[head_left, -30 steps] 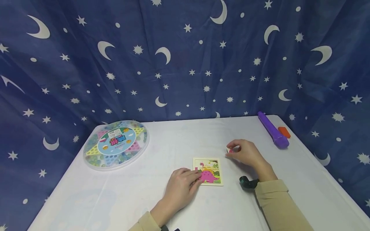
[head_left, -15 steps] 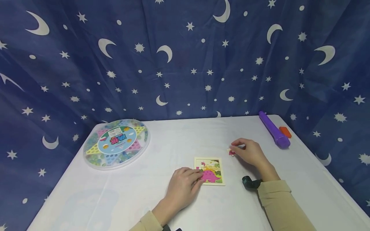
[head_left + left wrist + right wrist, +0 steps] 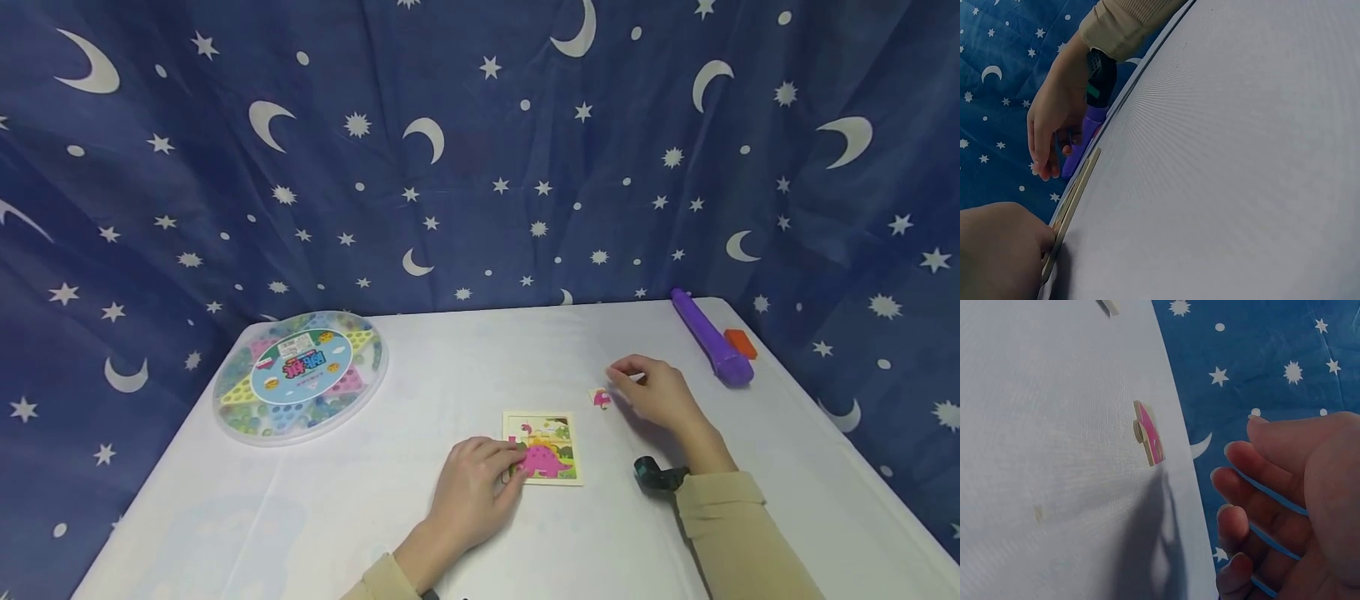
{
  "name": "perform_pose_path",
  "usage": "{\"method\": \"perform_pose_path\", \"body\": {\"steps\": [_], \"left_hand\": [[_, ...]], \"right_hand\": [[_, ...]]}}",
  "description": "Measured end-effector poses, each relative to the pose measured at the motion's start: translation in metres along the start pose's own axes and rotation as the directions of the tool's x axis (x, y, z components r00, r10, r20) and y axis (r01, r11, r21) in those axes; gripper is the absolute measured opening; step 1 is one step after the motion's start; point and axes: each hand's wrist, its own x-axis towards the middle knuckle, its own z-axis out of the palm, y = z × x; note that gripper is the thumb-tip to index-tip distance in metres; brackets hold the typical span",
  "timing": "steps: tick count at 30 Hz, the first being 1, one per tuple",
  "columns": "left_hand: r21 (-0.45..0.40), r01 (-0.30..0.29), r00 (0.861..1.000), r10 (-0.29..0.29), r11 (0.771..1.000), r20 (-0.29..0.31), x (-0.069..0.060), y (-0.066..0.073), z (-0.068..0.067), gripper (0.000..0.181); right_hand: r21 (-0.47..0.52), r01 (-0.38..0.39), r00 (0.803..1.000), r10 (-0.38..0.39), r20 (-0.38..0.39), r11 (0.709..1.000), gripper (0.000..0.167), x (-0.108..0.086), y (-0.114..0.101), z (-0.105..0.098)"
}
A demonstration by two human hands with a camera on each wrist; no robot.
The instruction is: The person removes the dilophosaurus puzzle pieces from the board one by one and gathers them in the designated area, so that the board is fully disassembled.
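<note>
As my right hand [image 3: 658, 400] hovers, fingers apart, right of a pink-and-cream jigsaw piece [image 3: 601, 399], my left [image 3: 472, 485] touches a square pink-dinosaur puzzle [image 3: 548, 459], grip unclear.

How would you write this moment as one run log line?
left hand: touches dinosaur puzzle | right hand: holds nothing, near loose piece | loose piece: on table, outside puzzle

Head view looks forward and down; close wrist views share its white table [image 3: 450, 367].

Dinosaur puzzle [image 3: 547, 456], left side partly hidden by left of the hands [image 3: 471, 490]
</note>
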Motion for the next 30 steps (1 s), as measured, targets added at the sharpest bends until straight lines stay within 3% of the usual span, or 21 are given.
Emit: {"method": "perform_pose_path", "body": {"steps": [9,19,30], "left_hand": [[0.017,0.005,1.000,-0.005,1.000,0.028,-0.008,0.002,0.005,0.019],[0.019,-0.002,1.000,0.002,1.000,0.025,-0.007,-0.003,-0.002,0.019],[0.004,-0.007,1.000,0.007,1.000,0.007,-0.002,-0.003,-0.001,0.021]], "right_hand": [[-0.045,-0.034,0.999,0.035,0.031,0.998,0.035,-0.009,-0.005,0.008],[-0.026,0.090,0.991,-0.087,0.098,0.996,0.022,-0.010,-0.029,0.028],[-0.029,0.215,0.951,-0.202,0.232,0.976,0.021,-0.015,-0.066,0.039]]}}
